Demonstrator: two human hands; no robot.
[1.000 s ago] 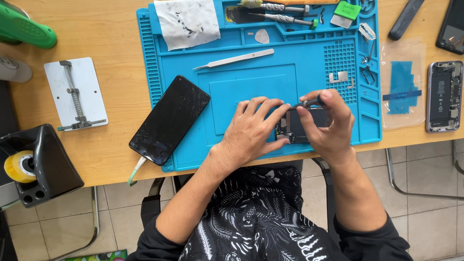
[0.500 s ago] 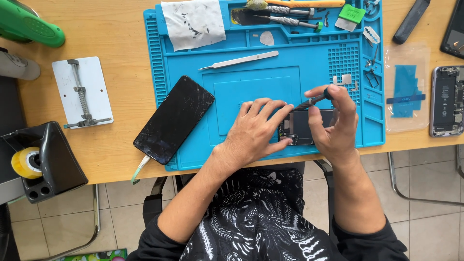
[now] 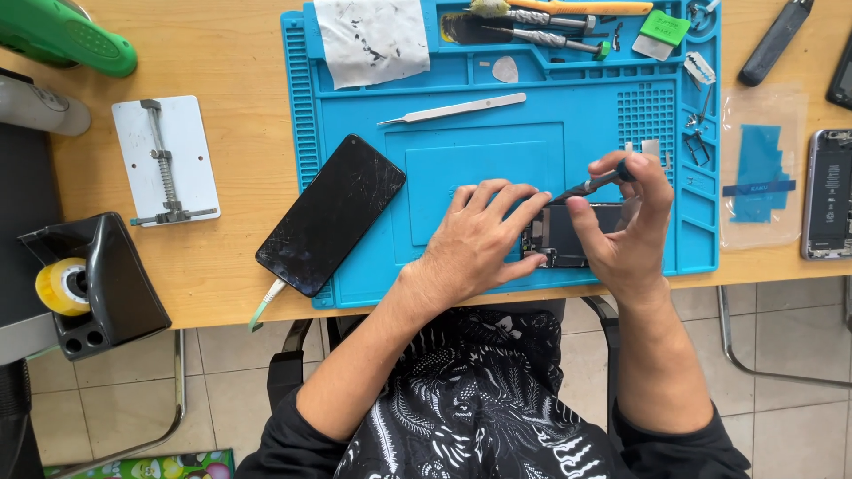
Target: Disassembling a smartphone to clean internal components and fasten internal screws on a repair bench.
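2 hands worked over the opened phone [image 3: 568, 238] near the front edge of the blue mat [image 3: 355, 98], toward its right corner. Your left hand [image 3: 475, 239] lay flat with fingers spread, pressing the phone's left end down. Your right hand [image 3: 626, 226] pinched a thin dark screwdriver [image 3: 593, 184] between thumb and fingertips, its tip angled down onto the phone. 1 detached black screen [image 3: 330, 215] lay tilted across the mat's left edge, and metal tweezers [image 3: 453, 109] sat behind your hands.
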